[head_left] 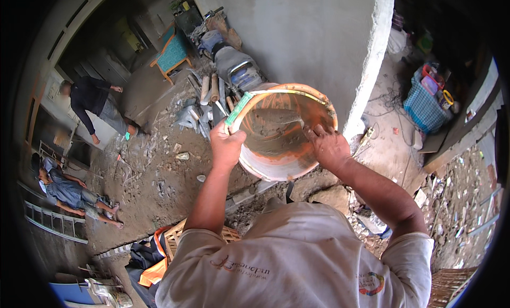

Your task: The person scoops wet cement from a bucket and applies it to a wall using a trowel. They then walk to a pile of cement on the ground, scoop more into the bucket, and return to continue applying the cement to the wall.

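A round bucket [281, 170], orange inside and pale outside, is held tilted in front of me with its mouth facing me. Grey wet mortar [271, 128] lies inside it. My left hand [227, 140] grips the bucket's left rim, thumb over the edge, just below a green wrapped piece [239, 108]. My right hand [328, 144] reaches into the right side of the bucket, its fingers curled round what looks like a trowel [287, 120]. The blade rests against the mortar; the handle is hidden in my fist.
Behind the bucket stand a grey plastered wall [308, 37] and a motorbike [236, 66]. Metal and wooden pieces [204, 98] lie beside it. At left, one person [95, 103] walks and another [77, 194] is near a ladder [56, 223]. A blue checked bag [422, 103] sits right; rubble [462, 212] covers the ground.
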### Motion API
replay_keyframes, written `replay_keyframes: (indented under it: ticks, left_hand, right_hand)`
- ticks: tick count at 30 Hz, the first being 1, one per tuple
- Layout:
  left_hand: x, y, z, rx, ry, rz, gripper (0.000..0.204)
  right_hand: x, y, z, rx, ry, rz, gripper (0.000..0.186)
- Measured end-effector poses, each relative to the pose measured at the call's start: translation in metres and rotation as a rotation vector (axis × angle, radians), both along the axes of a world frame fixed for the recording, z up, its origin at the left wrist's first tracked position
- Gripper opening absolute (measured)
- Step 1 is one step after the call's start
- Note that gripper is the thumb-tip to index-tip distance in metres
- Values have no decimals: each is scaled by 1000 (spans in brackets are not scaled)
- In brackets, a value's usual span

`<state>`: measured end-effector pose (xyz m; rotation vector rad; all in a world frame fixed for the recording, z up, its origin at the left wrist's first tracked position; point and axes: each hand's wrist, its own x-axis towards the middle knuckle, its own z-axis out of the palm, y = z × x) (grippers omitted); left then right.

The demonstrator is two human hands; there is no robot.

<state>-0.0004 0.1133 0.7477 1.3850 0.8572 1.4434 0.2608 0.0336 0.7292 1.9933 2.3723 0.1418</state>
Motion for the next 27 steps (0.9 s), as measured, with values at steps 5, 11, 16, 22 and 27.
replay_keyframes:
  ticks: [5,11,16,22,27]
  left_hand:
    - [-5,3,-14,26,95,63,32]
    - [15,-21,2,7,190,103,16]
    - [17,-26,-9,33,166,163,13]
    - [21,-37,-11,29,263,202,12]
    - [29,-32,-25,36,158,243,13]
  right_hand:
    - [9,-7,-43,-91,-82,79,47]
    - [13,5,-25,86,166,-35,50]
    - [13,-11,-46,-148,1,81,48]
    - [23,11,-54,62,105,103,51]
    - [31,4,-55,-97,-35,121,51]
